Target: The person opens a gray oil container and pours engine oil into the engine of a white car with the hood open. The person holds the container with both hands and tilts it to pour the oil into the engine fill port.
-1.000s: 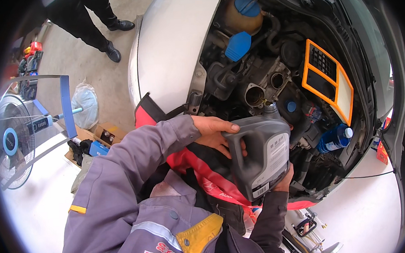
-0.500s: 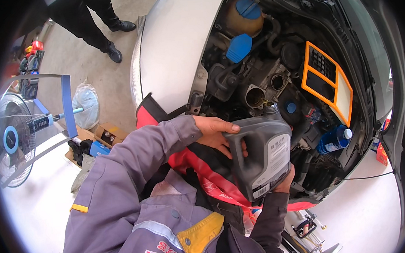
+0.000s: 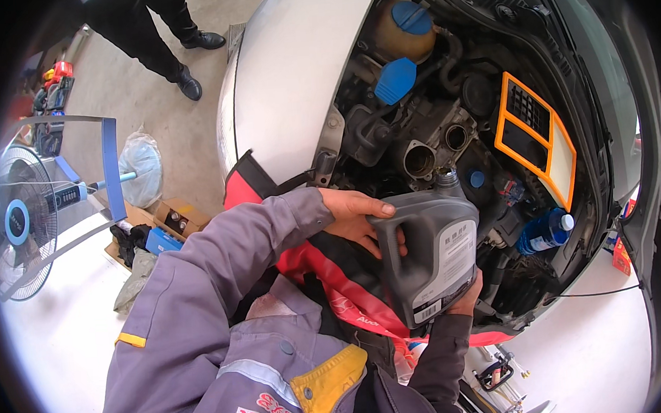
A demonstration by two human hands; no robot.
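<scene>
A dark grey oil jug with a pale label is tilted over the engine bay, its uncapped neck facing the engine. My left hand is closed around the jug's handle. Low on the jug's far right side, my right hand supports it, its fingers mostly hidden behind. Close beyond the neck lie two round openings in the engine, the larger opening nearest. No stream of oil can be made out at the neck.
A blue funnel-shaped piece and blue-capped tank lie farther back. An orange-framed air filter and blue bottle rest at right. A red-black fender cover drapes the front edge. A fan and another person stand left.
The jug stays in both hands, at nearly the same tilt. A yellowish trace of liquid by its neck earlier no longer shows. The whole view has shifted slightly.
</scene>
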